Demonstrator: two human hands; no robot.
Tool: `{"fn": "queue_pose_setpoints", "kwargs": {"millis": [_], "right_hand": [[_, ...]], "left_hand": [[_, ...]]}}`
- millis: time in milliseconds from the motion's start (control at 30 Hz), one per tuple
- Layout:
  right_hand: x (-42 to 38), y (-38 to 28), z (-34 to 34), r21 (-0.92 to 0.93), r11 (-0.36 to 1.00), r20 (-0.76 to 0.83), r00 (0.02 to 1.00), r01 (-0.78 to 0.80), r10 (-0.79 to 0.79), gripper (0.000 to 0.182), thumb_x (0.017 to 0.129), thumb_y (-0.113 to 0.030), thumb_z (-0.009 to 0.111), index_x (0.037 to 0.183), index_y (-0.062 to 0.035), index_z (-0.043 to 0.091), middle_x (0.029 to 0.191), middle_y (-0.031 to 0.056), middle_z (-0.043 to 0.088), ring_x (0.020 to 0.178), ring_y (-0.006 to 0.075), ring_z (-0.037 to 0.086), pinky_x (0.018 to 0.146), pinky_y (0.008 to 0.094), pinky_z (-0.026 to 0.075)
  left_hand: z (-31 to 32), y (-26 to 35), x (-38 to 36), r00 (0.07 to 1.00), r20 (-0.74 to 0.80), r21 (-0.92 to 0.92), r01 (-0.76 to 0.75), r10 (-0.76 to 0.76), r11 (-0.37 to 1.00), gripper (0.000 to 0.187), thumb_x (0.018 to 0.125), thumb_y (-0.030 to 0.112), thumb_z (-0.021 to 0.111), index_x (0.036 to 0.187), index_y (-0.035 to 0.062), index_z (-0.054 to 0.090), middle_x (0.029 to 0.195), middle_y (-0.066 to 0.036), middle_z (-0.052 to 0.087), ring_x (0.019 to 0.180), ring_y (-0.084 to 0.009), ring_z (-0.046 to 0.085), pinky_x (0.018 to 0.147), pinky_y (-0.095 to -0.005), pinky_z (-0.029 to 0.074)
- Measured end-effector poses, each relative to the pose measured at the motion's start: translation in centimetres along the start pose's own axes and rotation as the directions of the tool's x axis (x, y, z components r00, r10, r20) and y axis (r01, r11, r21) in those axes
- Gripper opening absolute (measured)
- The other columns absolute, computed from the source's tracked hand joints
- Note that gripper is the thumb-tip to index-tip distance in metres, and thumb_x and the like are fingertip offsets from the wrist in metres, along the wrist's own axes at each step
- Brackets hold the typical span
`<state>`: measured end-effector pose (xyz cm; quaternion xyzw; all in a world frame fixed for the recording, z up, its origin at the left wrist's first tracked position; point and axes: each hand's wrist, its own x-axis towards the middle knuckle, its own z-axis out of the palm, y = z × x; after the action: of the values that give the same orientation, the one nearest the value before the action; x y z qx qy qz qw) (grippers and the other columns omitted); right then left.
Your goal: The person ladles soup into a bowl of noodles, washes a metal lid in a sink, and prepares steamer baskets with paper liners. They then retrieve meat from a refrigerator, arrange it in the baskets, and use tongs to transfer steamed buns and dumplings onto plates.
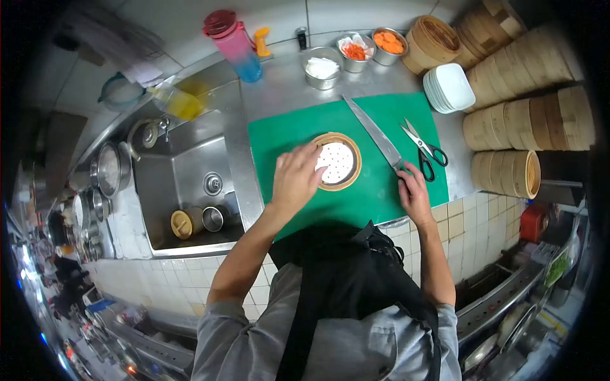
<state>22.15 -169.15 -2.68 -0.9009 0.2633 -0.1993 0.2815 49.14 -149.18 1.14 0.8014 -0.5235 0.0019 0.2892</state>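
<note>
My left hand [295, 178] lies across the near-left rim of the small bamboo steamer basket [338, 162], fingers spread loosely over its edge rather than clamped around it, while my right hand [414, 195] rests apart from it on the green cutting board [375, 197], closed around the handle end of the long knife [375, 134], whose blade runs up and away from me. The basket sits near the middle of the board, flat and upright, with the scissors [424, 149] lying just right of the knife. I judge the basket light and stiff but a little brittle: thin woven bamboo that would crack if squeezed, so the round wall is the place to grip, thumb on one side and fingers on the other, not the floor. It is a shallow ring of pale tan bamboo, and inside lies a white round liner dotted with small holes, which looks thin and likely to slide or lift if I tip the basket. Stacks of larger steamers [534, 108] stand at the right edge of the counter, beside white plates [450, 87]; the sink [184, 184] is on my left.
</note>
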Motion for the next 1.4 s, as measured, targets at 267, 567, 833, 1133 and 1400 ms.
{"fn": "queue_pose_setpoints", "kwargs": {"millis": [267, 567, 833, 1133, 1400], "right_hand": [[-5.6, -1.9, 1.1, 0.093, 0.986, -0.129, 0.981, -0.136, 0.147, 0.023, 0.088, 0.008, 0.06, 0.109, -0.0008, 0.066, 0.124, 0.0171, 0.062, 0.112, 0.0341, 0.062, 0.093, 0.0382, 0.05], [-8.1, -4.0, -0.1, 0.093, 0.962, -0.18, 0.946, -0.256, 0.269, 0.022, 0.087, 0.013, 0.058, 0.105, 0.0019, 0.066, 0.111, 0.018, 0.067, 0.101, 0.0336, 0.066, 0.09, 0.0383, 0.052], [-5.5, -5.4, -2.0, 0.051, 0.964, -0.141, 0.954, -0.259, 0.264, 0.023, 0.086, 0.011, 0.06, 0.107, 0.0011, 0.065, 0.107, 0.0182, 0.068, 0.099, 0.0345, 0.067, 0.087, 0.0387, 0.053], [3.9, -5.9, 1.8, 0.639, 0.693, 0.051, 0.918, -0.333, 0.394, 0.031, 0.099, -0.013, 0.062, 0.127, 0.0, 0.059, 0.122, 0.0102, 0.065, 0.109, 0.0162, 0.063, 0.083, 0.0303, 0.057], [12.8, -13.5, 2.4, 0.856, 0.33, 0.342, 0.914, -0.399, 0.219, 0.038, 0.1, -0.016, 0.063, 0.135, -0.0012, 0.055, 0.12, 0.0093, 0.066, 0.106, 0.0171, 0.065, 0.078, 0.0314, 0.062]], "left_hand": [[1.2, -1.2, 2.1, 0.957, 0.178, 0.133, -0.255, 0.23, 0.958, 0.032, 0.093, 0.035, 0.067, 0.115, 0.0117, 0.071, 0.121, -0.007, 0.068, 0.124, -0.0254, 0.055, 0.099, -0.0498, 0.038], [5.0, -9.4, 24.2, 0.972, 0.182, 0.229, -0.19, 0.15, 0.955, 0.022, 0.091, 0.009, 0.055, 0.107, 0.0086, 0.069, 0.105, -0.013, 0.071, 0.102, -0.0292, 0.068, 0.088, -0.0466, 0.05], [6.1, -9.2, 28.5, 0.93, 0.36, 0.426, -0.232, 0.072, 0.874, 0.019, 0.091, 0.012, 0.062, 0.109, 0.0092, 0.067, 0.102, -0.01, 0.071, 0.1, -0.0285, 0.069, 0.087, -0.043, 0.052], [-2.1, -4.0, 19.2, 0.802, 0.591, -0.797, 0.597, -0.087, 0.087, 0.038, 0.093, 0.009, 0.07, 0.128, 0.0026, 0.057, 0.113, -0.01, 0.069, 0.099, -0.0189, 0.069, 0.082, -0.0339, 0.057], [-3.8, -0.4, 10.3, 0.806, 0.587, -0.788, 0.59, -0.076, 0.176, 0.035, 0.09, 0.008, 0.075, 0.121, 0.0005, 0.061, 0.108, -0.011, 0.072, 0.096, -0.0148, 0.069, 0.084, -0.0312, 0.055]]}}
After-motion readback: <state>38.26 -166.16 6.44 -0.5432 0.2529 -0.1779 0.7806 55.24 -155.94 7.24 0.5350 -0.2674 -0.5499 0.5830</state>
